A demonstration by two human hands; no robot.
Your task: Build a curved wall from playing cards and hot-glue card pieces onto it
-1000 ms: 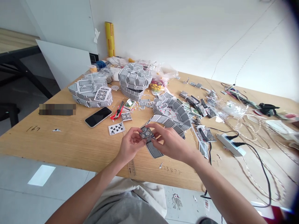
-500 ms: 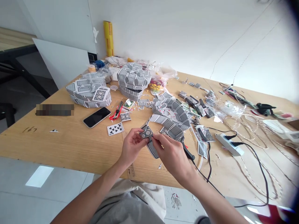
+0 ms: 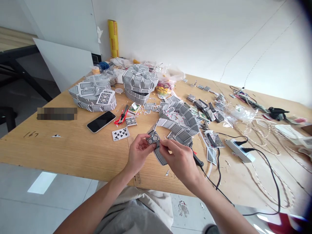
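A small folded playing card point(image 3: 153, 139), its dark patterned back facing up, is pinched between the thumb and fingers of my left hand point(image 3: 136, 152). My right hand point(image 3: 182, 160) is closed at the card's right edge, fingertips pressed together there. Just beneath both hands lies a curved band of folded cards point(image 3: 168, 126), partly hidden by them. Behind it stands an open, card-walled box point(image 3: 191, 119) with loose cards inside. Partly covered by my right hand, a black tool handle point(image 3: 198, 160) trails a cord.
To the left are a phone point(image 3: 101, 122), a red utility knife point(image 3: 122, 115) and an eight of clubs point(image 3: 121, 134). Two lidded card boxes point(image 3: 140, 81) stand farther back. A white power strip point(image 3: 240, 151), cords and scattered cards occupy the right side.
My right fingertips have shifted very slightly at the card's edge. The card stays in my left hand, and the view has tilted a little.
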